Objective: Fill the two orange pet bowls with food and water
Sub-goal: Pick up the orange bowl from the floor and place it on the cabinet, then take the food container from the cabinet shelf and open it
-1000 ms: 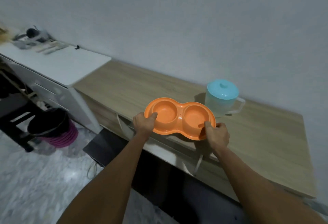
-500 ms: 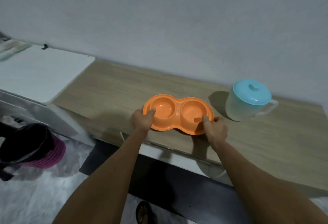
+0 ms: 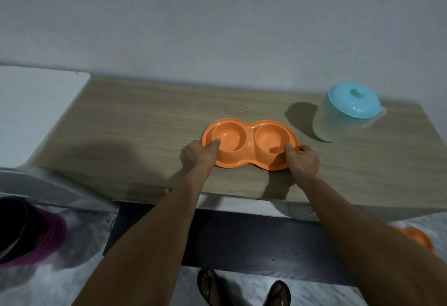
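At the wooden counter's (image 3: 150,121) near edge, the left hand (image 3: 197,155) and right hand (image 3: 303,160) pinch the orange double bowl's (image 3: 249,146) ends; set it flat, clear of the jug (image 3: 343,114) at two o'clock.

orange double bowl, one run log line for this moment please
double bowl on wooden counter, both wells empty | left hand grips left rim | right hand grips right rim | lidded jug untouched

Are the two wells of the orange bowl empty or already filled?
Empty: both wells of the orange double bowl show bare orange bottoms, no food or water.
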A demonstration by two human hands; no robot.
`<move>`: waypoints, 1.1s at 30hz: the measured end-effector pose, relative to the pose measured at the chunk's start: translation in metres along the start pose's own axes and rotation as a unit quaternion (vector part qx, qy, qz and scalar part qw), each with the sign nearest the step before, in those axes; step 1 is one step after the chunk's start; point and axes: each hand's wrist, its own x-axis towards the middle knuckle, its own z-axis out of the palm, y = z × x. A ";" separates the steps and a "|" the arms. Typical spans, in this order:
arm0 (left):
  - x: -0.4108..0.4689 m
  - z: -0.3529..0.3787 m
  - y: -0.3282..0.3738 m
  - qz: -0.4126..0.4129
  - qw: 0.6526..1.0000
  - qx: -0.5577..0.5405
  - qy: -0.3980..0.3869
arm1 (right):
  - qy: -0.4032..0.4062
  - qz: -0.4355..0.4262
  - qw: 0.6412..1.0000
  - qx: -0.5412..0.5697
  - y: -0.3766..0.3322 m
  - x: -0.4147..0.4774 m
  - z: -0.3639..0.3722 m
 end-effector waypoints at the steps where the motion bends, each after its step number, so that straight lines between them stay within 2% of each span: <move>1: 0.001 0.000 0.000 0.006 1.000 0.007 -0.002 | 0.004 0.000 1.000 -0.001 0.000 0.001 0.001; 9: 0.004 -0.003 -0.003 0.009 1.000 0.008 -0.027 | 0.019 0.004 1.000 -0.005 0.001 -0.007 0.005; 15: -0.021 -0.007 -0.012 -0.005 0.994 -0.086 -0.069 | -0.024 -0.011 1.000 0.007 0.004 -0.028 -0.009; 18: -0.045 -0.017 -0.028 0.002 0.991 -0.119 -0.055 | -0.025 -0.025 0.999 0.008 0.014 -0.049 -0.014; 22: -0.075 -0.030 -0.067 0.031 0.979 -0.202 -0.024 | -0.026 -0.042 0.999 0.015 0.037 -0.087 -0.018; 27: -0.114 -0.039 -0.137 0.038 0.980 -0.195 0.006 | -0.054 -0.056 0.996 0.036 0.082 -0.142 -0.013; 33: -0.129 -0.038 -0.217 -0.001 0.987 -0.160 -0.026 | -0.117 -0.047 0.992 0.024 0.139 -0.179 0.031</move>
